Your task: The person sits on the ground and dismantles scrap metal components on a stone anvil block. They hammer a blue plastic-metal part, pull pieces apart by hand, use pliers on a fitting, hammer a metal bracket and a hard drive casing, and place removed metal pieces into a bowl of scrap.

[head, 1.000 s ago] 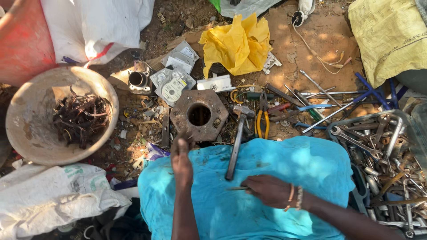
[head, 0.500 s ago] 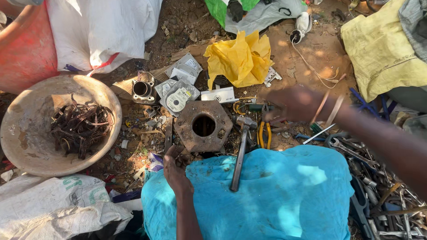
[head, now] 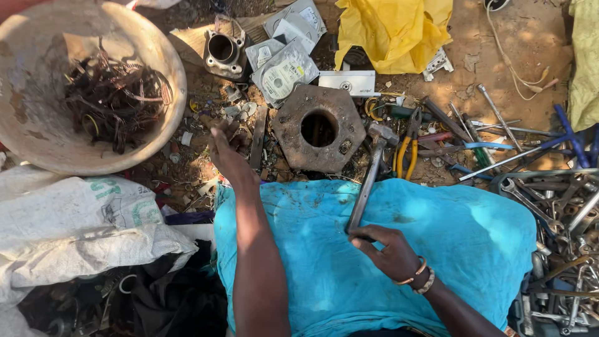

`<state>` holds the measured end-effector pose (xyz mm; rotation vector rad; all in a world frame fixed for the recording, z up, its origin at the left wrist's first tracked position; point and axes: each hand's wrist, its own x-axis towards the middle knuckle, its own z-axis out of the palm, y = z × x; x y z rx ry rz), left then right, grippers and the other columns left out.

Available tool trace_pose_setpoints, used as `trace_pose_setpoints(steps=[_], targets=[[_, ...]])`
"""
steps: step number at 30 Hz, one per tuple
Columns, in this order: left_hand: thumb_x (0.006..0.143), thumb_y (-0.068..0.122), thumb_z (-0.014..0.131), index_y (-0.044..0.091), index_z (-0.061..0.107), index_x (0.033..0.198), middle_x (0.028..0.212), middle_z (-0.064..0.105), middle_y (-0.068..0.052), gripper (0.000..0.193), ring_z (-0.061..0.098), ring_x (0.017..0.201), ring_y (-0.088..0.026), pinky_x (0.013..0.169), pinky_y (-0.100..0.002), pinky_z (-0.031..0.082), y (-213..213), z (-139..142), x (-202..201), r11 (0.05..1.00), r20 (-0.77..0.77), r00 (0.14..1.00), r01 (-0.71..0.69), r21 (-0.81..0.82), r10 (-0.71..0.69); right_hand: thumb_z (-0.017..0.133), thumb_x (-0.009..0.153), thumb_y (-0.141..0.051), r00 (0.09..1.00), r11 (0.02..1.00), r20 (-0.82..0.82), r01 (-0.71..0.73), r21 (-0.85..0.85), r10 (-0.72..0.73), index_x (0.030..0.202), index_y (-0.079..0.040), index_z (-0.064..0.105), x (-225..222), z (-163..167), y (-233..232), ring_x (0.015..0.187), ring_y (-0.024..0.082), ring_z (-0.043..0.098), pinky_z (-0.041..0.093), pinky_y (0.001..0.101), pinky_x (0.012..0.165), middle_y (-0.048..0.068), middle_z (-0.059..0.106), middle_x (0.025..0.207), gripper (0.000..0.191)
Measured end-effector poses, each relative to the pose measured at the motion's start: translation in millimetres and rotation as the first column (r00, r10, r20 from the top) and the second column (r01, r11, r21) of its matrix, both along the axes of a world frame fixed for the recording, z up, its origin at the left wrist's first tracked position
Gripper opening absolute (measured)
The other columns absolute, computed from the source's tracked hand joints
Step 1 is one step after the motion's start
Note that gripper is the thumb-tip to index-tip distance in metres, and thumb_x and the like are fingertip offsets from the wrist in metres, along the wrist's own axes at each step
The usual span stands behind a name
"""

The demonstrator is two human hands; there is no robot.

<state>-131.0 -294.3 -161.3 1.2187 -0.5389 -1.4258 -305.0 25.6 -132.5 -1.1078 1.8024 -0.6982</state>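
Observation:
My right hand [head: 390, 251] rests on the blue cloth [head: 462, 237] over my lap, fingers closed round the end of a hammer's handle [head: 365, 193]. The hammer's head [head: 382, 133] lies beside a rusty hexagonal metal block [head: 284, 128] with a round hole. My left hand [head: 226, 151] reaches out over small scraps on the dirt just left of that block, fingers spread, nothing seen in it.
A wide bowl [head: 170, 72] of tangled wires sits far left. Hard drives [head: 284, 70] and a yellow cloth [head: 393, 31] lie beyond the block. Yellow-handled pliers [head: 405, 153], screwdrivers and a heap of wrenches [head: 561, 206] fill the right. A white sack [head: 81, 218] lies near left.
My right hand has come back from the tools at the right and closed on the hammer's handle. My left hand moved forward and left onto the scraps.

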Motion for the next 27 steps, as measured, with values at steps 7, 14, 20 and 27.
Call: trace_pose_setpoints(steps=[7,14,20,27], targets=[[0.107,0.044,0.042,0.003,0.064,0.121,0.099,0.072,-0.009,0.048,0.065,0.082,-0.017,0.072,-0.034,0.053,-41,-37,16,0.997,-0.036,0.999,0.025,0.068,-0.022,0.073,0.096,-0.015,0.936,0.915,-0.127,0.281,-0.29,-0.327,0.116,-0.005,0.075,-39,-25,-97,0.094,0.016,0.075,0.06,0.0318,0.081,0.008,0.079,0.103,0.022],[0.107,0.046,0.043,0.003,0.065,0.121,0.1,0.073,-0.01,0.051,0.066,0.082,-0.017,0.074,-0.033,0.053,-61,-57,6,0.987,-0.132,0.989,0.087,0.135,-0.069,0.079,0.096,-0.025,0.831,0.875,-0.441,0.108,-0.473,-0.34,0.14,0.0,0.062,-120,-56,-295,0.11,0.033,0.068,0.062,0.04,0.085,0.025,0.062,0.127,0.053],[0.106,0.049,0.045,0.003,0.065,0.123,0.101,0.074,-0.01,0.053,0.067,0.082,-0.016,0.073,-0.032,0.053,-71,-71,4,0.974,-0.128,0.988,0.112,0.195,-0.088,0.074,0.086,-0.006,0.62,0.949,-0.781,-0.196,-0.245,-0.074,0.106,-0.005,0.079,-178,-83,-381,0.094,0.039,0.071,0.058,0.0476,0.087,0.027,0.066,0.121,0.021],[0.104,0.05,0.046,0.002,0.066,0.121,0.099,0.074,-0.011,0.054,0.068,0.08,-0.016,0.071,-0.032,0.055,-68,-71,3,0.97,-0.067,0.991,0.123,0.209,-0.112,0.06,0.104,0.013,0.742,0.598,-0.327,0.122,-0.792,-0.585,0.114,-0.002,0.066,-287,-52,-285,0.085,0.018,0.072,0.064,0.0273,0.067,0.013,0.066,0.112,0.019]])
